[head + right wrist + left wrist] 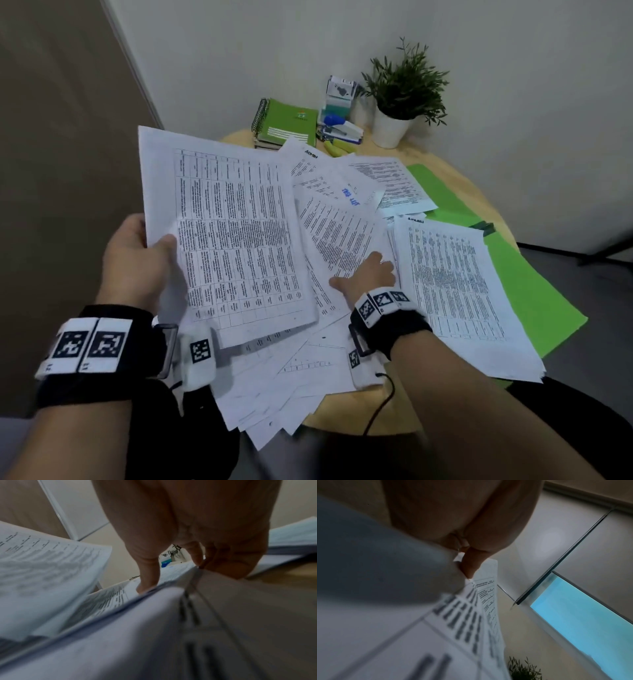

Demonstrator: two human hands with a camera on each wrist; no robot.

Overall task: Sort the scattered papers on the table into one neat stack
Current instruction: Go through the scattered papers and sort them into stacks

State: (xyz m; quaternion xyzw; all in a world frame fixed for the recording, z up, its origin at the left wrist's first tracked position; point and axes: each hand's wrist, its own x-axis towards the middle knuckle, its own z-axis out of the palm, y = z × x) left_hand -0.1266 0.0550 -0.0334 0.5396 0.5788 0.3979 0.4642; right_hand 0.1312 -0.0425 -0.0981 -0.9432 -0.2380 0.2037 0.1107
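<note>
My left hand (161, 246) holds a bundle of printed sheets (236, 233) raised and tilted above the table's left side. Its thumb (469, 566) presses on the top sheet (471, 622), and its fingers are hidden underneath. My right hand (371, 270) rests low on the scattered papers (301, 377) in the middle. In the right wrist view the thumb (147, 581) lies on a sheet and the curled fingers (229, 563) pinch its edge. To the right, a thicker pile of papers (455, 291) lies on a green folder (534, 301).
The round wooden table (404, 411) stands in a corner against white walls. At its far edge are a green spiral notebook (287, 125), a stapler with other stationery (342, 128) and a potted plant (400, 99). Papers overhang the near edge.
</note>
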